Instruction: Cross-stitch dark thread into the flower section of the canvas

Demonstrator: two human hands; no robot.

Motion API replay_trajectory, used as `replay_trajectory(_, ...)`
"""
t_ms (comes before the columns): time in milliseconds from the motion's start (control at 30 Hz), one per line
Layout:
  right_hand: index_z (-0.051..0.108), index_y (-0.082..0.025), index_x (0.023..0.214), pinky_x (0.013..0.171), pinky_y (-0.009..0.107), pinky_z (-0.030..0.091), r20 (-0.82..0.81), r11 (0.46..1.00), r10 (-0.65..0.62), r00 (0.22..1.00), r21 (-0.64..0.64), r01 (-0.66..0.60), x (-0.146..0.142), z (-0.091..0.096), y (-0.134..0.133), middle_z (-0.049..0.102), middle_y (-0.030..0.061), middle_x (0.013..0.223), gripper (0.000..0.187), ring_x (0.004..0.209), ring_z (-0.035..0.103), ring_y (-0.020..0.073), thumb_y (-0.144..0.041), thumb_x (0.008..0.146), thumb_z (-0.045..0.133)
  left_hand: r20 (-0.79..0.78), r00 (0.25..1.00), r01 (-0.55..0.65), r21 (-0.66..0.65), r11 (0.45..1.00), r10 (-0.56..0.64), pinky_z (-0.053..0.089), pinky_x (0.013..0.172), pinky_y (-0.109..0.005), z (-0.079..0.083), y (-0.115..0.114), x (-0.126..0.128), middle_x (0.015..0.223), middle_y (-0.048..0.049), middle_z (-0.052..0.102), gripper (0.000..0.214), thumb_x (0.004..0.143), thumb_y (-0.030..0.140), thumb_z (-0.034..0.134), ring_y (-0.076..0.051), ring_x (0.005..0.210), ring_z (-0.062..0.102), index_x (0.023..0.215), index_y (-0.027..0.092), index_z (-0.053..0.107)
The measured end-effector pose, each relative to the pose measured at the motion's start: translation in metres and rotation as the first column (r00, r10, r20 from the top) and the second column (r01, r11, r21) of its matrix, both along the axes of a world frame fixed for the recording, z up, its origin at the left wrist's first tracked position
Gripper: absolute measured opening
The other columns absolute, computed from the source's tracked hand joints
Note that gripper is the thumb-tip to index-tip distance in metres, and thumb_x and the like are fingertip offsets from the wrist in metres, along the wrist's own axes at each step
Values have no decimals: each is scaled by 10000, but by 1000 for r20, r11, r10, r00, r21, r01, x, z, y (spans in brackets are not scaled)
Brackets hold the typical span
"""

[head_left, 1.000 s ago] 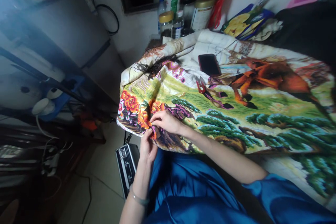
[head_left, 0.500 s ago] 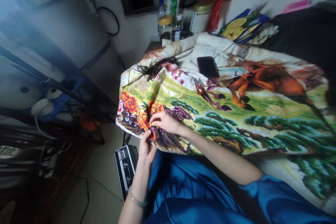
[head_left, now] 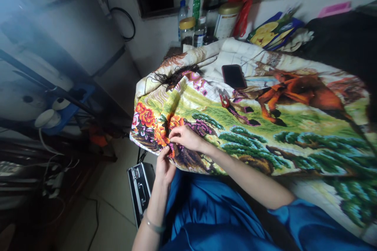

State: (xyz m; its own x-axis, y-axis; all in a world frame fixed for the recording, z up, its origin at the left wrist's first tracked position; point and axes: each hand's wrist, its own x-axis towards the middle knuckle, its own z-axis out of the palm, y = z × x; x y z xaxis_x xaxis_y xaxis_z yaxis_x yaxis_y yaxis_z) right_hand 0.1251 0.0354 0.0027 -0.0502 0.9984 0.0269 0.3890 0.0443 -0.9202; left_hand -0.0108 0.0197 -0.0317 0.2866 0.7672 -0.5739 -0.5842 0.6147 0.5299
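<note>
A large cross-stitch cloth point(head_left: 247, 111) with flowers, pine branches and brown horses spreads across the table and over its front edge. My left hand point(head_left: 165, 166) is closed on the cloth's near edge, thumb on top and fingers underneath. Just above it, my right hand point(head_left: 186, 137) is pinched close to the orange flowers; whatever lies between its fingertips is too small to make out. A bundle of dark thread point(head_left: 173, 77) rests on the cloth farther back. Small red-handled snips point(head_left: 224, 100) and a dark phone point(head_left: 233, 77) lie on it too.
Along the wall stand a gold-lidded jar point(head_left: 187, 31), a white tin point(head_left: 226, 21), several bottles and a red plastic bag point(head_left: 243, 6). A silver-edged case point(head_left: 141, 188) stands on the floor below my left hand. A grey fridge point(head_left: 79, 35) is at the left.
The view has shifted very slightly. Both hands keep nearly the same place on the cloth.
</note>
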Motion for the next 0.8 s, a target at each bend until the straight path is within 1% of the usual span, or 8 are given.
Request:
replay_trajectory(167, 697, -139, 706, 647, 211, 463, -8, 1000, -1, 1000, 26, 1, 0, -4, 0, 695, 1, 698, 129, 639, 616, 118, -55, 725, 600, -4, 1000, 2, -15, 1000, -2, 521, 859, -269, -2, 0, 0, 749, -5, 739, 82, 673, 135, 698, -159, 798, 694, 736, 187, 700)
replay_trajectory(300, 665, -127, 688, 600, 197, 449, -29, 999, -11, 1000, 48, 12, 1, -6, -3, 665, -3, 655, 110, 594, 580, 105, -57, 734, 594, 14, 1000, -22, -14, 1000, 22, 515, 907, -298, -1, -2, 1, 816, -27, 758, 120, 695, 179, 718, -187, 878, 701, 814, 184, 712)
replay_trajectory(400, 642, -131, 668, 578, 186, 438, -20, 998, -11, 1000, 62, 12, 3, -5, -7, 650, -12, 637, 116, 567, 563, 94, -47, 729, 589, 28, 999, -44, -43, 998, 45, 522, 889, -291, 1, -2, 2, 797, -40, 761, 95, 715, 171, 710, -180, 812, 707, 810, 167, 712)
replay_trajectory(500, 644, -140, 653, 585, 186, 431, 83, 995, -7, 997, 98, -2, 4, -1, -13, 652, -12, 647, 141, 573, 567, 92, -22, 712, 595, 45, 997, -63, -76, 995, 67, 534, 850, -281, 3, -2, 2, 761, -41, 756, 51, 731, 141, 685, -165, 730, 703, 775, 154, 708)
replay_trajectory(633, 678, -148, 651, 618, 206, 432, 266, 990, 6, 964, 137, -44, 2, 4, -17, 667, 4, 677, 146, 592, 578, 101, -20, 715, 645, 75, 993, -88, -97, 991, 95, 549, 764, -252, 6, -2, 3, 731, -32, 753, 67, 730, 103, 664, -146, 689, 697, 752, 151, 706)
replay_trajectory(700, 693, -152, 666, 634, 215, 437, 311, 989, -3, 951, 141, -43, 0, 5, -18, 681, 13, 691, 143, 610, 594, 111, -28, 728, 657, 86, 990, -99, -104, 990, 109, 547, 714, -225, 8, -2, 3, 701, -27, 747, 72, 719, 83, 661, -127, 649, 687, 718, 143, 701)
replay_trajectory(800, 710, -158, 706, 647, 220, 447, 340, 991, -12, 940, 130, -34, -3, 7, -21, 704, 21, 720, 179, 631, 620, 121, -6, 739, 622, 80, 990, -103, -110, 989, 112, 542, 680, -209, 9, -3, 4, 672, -23, 740, 84, 705, 63, 663, -114, 617, 676, 679, 137, 694)
